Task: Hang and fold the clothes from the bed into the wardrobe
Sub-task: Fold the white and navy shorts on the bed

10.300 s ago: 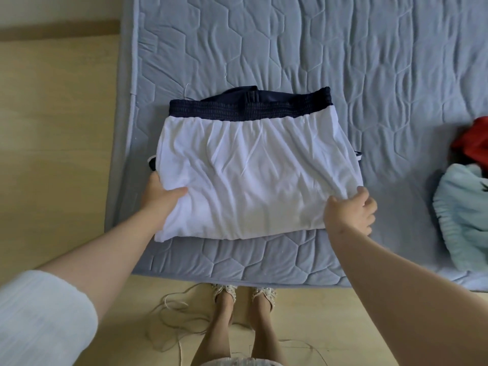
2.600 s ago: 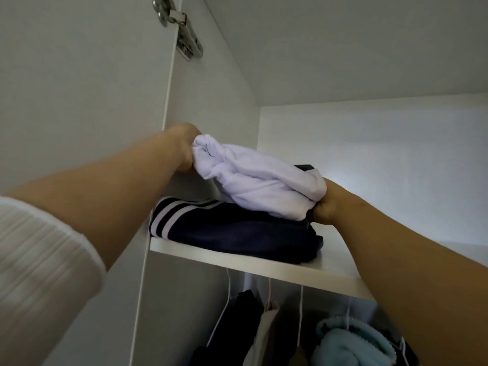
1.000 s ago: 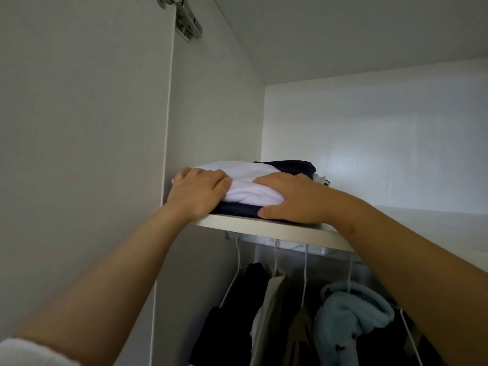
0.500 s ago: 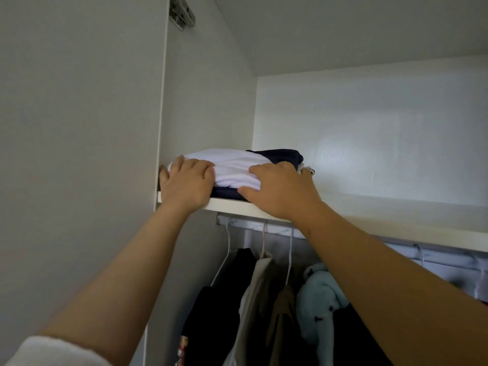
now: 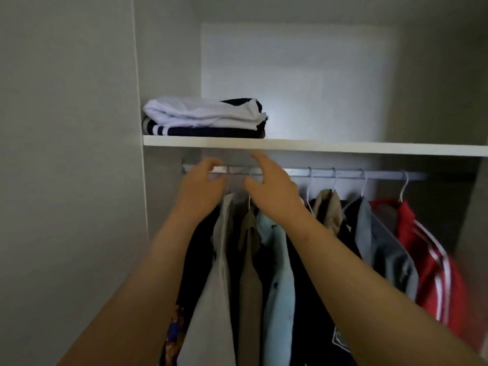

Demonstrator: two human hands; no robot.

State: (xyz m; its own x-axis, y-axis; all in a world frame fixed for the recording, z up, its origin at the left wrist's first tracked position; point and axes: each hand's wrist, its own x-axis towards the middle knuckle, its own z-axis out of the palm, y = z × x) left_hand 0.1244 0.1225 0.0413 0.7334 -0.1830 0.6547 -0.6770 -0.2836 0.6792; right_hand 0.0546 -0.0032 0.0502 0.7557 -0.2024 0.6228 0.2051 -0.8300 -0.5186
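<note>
The folded white garment lies on a folded navy garment with white stripes, both at the left end of the wardrobe's white shelf. My left hand and my right hand hover below the shelf, in front of the hanging rail. Both hands hold nothing and their fingers are spread. Neither hand touches the folded stack.
Several garments hang from white hangers on the rail: a beige one, a light blue one, a grey one and a red one with white stripes. The wardrobe's left wall is close. The shelf's right part holds nothing.
Both hands have let go of the white garment and dropped below the shelf. The view has pulled back and tilted down, so more of the hanging clothes show.
</note>
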